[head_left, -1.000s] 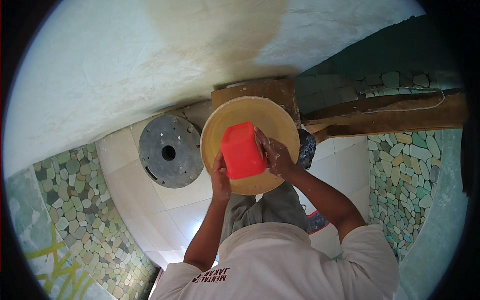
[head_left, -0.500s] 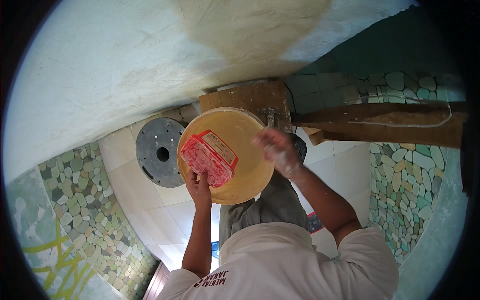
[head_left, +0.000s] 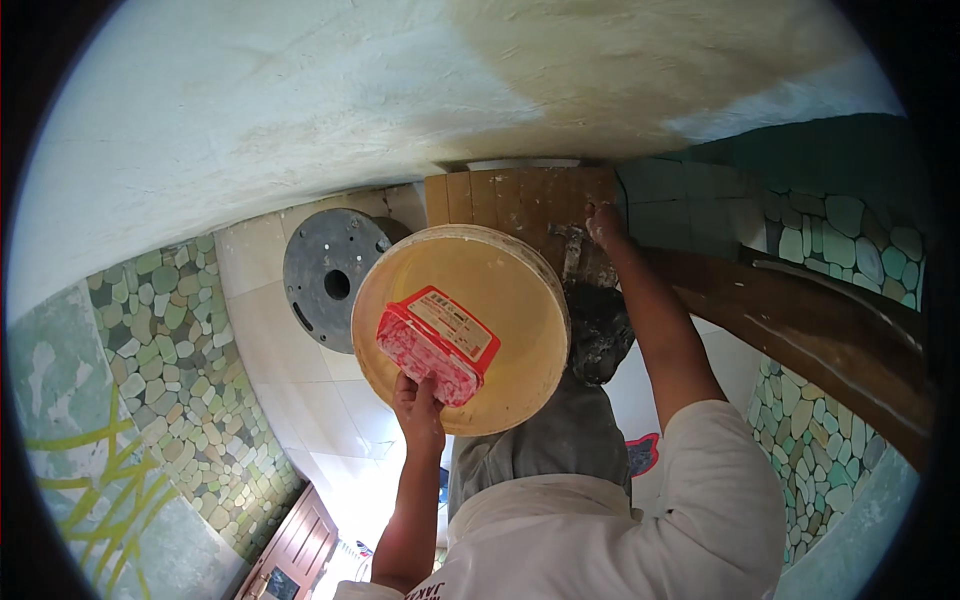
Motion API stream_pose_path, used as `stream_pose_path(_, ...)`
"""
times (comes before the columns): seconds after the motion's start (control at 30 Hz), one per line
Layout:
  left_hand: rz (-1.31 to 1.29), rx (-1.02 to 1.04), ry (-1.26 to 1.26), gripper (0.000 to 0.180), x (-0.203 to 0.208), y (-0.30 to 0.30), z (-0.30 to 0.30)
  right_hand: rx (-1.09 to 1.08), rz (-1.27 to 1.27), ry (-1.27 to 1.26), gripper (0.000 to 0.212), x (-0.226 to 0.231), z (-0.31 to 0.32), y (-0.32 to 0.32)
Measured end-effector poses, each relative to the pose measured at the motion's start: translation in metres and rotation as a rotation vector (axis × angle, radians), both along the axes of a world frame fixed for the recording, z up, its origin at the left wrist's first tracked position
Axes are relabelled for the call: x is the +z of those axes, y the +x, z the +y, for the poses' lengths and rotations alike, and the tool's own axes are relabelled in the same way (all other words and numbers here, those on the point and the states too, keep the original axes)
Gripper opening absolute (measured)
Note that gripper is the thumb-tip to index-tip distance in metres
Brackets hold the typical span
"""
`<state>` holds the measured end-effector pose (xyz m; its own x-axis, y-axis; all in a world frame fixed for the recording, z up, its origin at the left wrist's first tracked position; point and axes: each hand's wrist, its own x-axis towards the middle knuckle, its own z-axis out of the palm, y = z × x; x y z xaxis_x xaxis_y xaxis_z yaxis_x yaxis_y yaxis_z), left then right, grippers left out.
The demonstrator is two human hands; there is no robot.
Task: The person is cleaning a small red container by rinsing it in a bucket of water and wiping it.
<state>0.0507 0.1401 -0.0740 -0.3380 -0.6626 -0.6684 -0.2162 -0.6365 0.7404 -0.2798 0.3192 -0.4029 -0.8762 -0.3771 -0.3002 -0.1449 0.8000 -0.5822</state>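
My left hand (head_left: 418, 408) grips the near edge of a red plastic tub (head_left: 440, 345), its walls smeared with whitish residue and a pale label on one side. The tub is held tilted over the mouth of a wide yellowish bucket (head_left: 520, 290). My right hand (head_left: 604, 224) is stretched forward over a wooden bench (head_left: 490, 195), fingers curled; whatever they may hold is too small to make out. Just left of that hand lies a hammer (head_left: 571, 250) with a pale, dirty head. A crumpled black plastic bag (head_left: 600, 335) sits right of the bucket.
A dark grey spool-like disc (head_left: 315, 270) with a centre hole stands left of the bucket. Ahead rises a plastered wall (head_left: 300, 110) with a damp-looking brown patch. A long brown plank (head_left: 780, 305) extends rightward. Pebble-pattern tiles (head_left: 180, 370) border the floor.
My right hand has moved from above the bucket's right side forward to the bench beside the hammer. My left hand still holds the red tub, now slightly nearer me. The view has shifted.
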Motion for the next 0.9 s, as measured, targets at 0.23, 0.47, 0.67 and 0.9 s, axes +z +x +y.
stream_pose_path(0.23, -0.031, 0.041, -0.013, 0.025, 0.001, 0.002, -0.002, 0.087, -0.124, 0.255, 0.025, 0.003, -0.037, 0.005)
stream_pose_path(0.47, -0.037, 0.073, 0.005, 0.023, -0.005, 0.0, -0.004, 0.022, -0.065, 0.225, 0.028, -0.017, -0.038, 0.01)
stream_pose_path(0.67, -0.045, 0.047, 0.026, 0.022, -0.007, -0.003, -0.004, 0.044, -0.091, 0.313, 0.029, -0.013, -0.031, 0.007)
stream_pose_path(0.9, -0.037, 0.012, 0.005, 0.023, -0.006, -0.002, -0.002, -0.163, 0.037, -0.421, 0.023, 0.089, -0.035, 0.04)
